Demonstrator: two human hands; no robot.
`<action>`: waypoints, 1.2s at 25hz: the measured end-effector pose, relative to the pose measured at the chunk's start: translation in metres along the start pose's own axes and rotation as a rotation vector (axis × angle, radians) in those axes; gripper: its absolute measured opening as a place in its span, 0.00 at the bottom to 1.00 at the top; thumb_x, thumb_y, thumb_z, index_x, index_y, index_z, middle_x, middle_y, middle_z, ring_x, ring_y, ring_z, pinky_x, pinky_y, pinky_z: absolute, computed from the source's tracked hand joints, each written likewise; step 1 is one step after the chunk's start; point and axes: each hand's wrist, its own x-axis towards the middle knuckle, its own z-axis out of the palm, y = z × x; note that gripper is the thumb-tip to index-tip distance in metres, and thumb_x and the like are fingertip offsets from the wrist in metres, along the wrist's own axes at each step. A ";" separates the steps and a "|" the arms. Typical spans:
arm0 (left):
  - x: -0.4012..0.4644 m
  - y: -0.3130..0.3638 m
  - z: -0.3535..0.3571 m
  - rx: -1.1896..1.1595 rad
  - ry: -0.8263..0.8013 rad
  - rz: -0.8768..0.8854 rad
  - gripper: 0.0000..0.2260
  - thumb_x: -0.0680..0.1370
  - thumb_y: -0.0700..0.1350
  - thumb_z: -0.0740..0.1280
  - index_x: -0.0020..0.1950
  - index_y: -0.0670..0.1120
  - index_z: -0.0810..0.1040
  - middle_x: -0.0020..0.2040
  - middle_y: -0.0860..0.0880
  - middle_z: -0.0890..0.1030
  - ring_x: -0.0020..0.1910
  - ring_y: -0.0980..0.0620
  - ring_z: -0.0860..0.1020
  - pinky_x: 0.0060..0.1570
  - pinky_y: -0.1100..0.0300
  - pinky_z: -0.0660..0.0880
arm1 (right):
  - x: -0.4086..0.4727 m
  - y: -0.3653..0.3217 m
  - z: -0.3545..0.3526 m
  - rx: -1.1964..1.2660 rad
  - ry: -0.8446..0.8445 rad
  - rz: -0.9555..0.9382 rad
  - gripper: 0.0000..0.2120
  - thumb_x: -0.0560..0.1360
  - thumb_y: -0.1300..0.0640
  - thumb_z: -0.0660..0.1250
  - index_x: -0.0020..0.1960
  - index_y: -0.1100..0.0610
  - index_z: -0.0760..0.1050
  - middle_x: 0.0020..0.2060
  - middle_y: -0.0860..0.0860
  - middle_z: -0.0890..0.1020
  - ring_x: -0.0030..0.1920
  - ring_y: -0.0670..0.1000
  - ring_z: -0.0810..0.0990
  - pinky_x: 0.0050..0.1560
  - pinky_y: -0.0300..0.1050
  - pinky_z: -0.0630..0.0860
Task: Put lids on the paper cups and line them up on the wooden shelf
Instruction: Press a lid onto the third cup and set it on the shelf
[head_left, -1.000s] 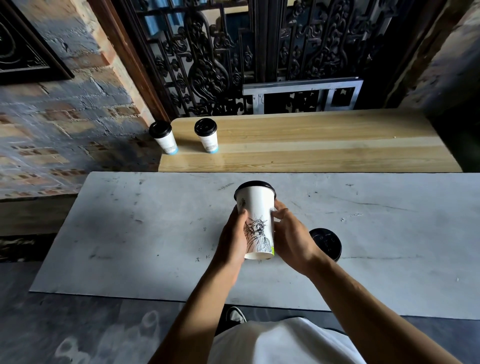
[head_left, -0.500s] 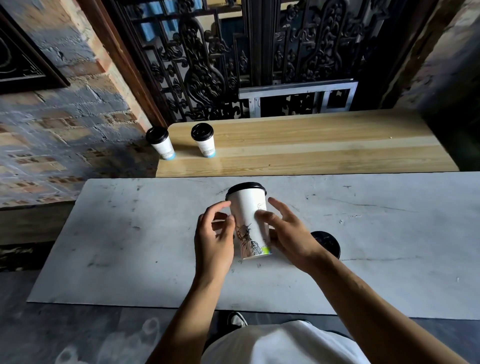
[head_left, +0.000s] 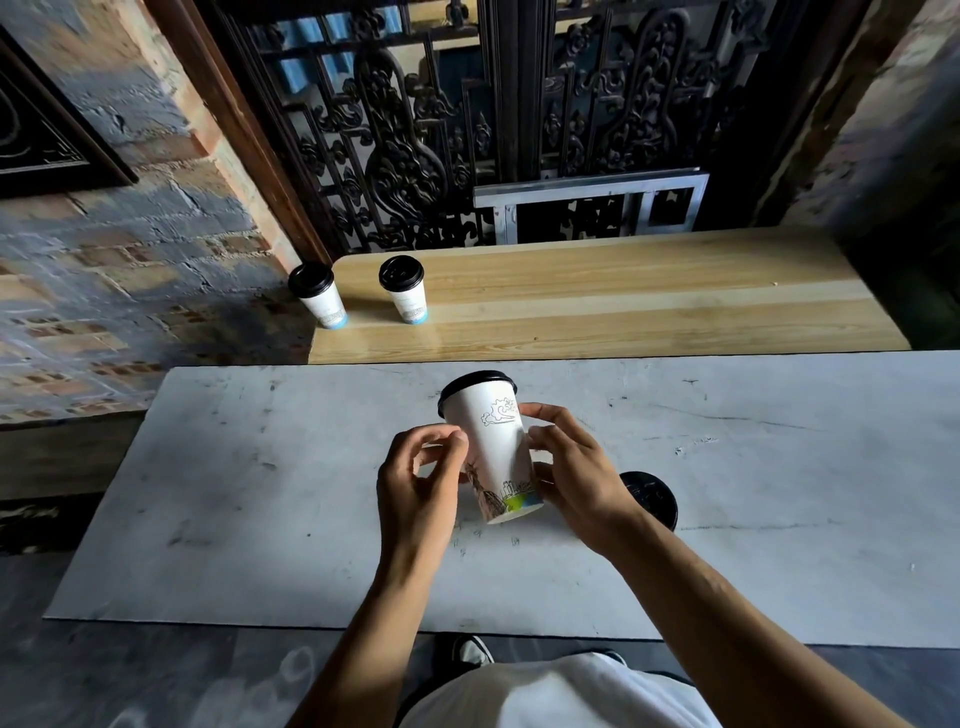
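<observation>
A white paper cup (head_left: 496, 447) with a black lid and line drawings is tilted just above the white table (head_left: 249, 499). My right hand (head_left: 576, 473) grips its right side and base. The curled fingertips of my left hand (head_left: 421, 478) press its left side. Two lidded cups stand at the left end of the wooden shelf (head_left: 623, 301): one at the very edge (head_left: 318, 299), the other (head_left: 405, 293) just to its right. A loose black lid (head_left: 652, 499) lies on the table behind my right wrist.
The shelf runs along the table's far edge, with a dark ornate metal grille (head_left: 415, 156) and a silver frame (head_left: 592, 208) behind it. A brick wall (head_left: 130, 260) stands to the left. A shoe (head_left: 470, 649) shows below the table's near edge.
The cup has been turned between my hands, so the statue drawing has gone round to the left and a cloud drawing faces me. My left hand loosened, then its fingertips closed back on the cup.
</observation>
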 end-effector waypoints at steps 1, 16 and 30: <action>0.000 -0.001 0.000 -0.005 -0.009 -0.016 0.02 0.76 0.46 0.74 0.46 0.53 0.83 0.49 0.50 0.87 0.53 0.49 0.85 0.47 0.58 0.81 | -0.001 -0.002 0.000 0.007 -0.006 -0.003 0.16 0.82 0.64 0.57 0.63 0.52 0.77 0.46 0.57 0.85 0.38 0.56 0.85 0.37 0.47 0.81; 0.001 -0.006 -0.004 0.108 -0.082 0.127 0.18 0.76 0.29 0.67 0.47 0.52 0.86 0.50 0.49 0.84 0.49 0.49 0.83 0.46 0.53 0.84 | -0.006 0.002 -0.011 0.021 -0.166 -0.097 0.20 0.77 0.58 0.71 0.67 0.64 0.78 0.60 0.63 0.84 0.57 0.56 0.84 0.59 0.49 0.78; 0.000 -0.007 -0.002 -0.051 -0.128 -0.020 0.07 0.76 0.44 0.76 0.52 0.51 0.83 0.51 0.49 0.88 0.50 0.53 0.86 0.52 0.56 0.82 | 0.000 -0.001 -0.017 0.199 -0.086 -0.047 0.19 0.80 0.68 0.62 0.69 0.54 0.75 0.46 0.58 0.85 0.51 0.58 0.83 0.53 0.56 0.80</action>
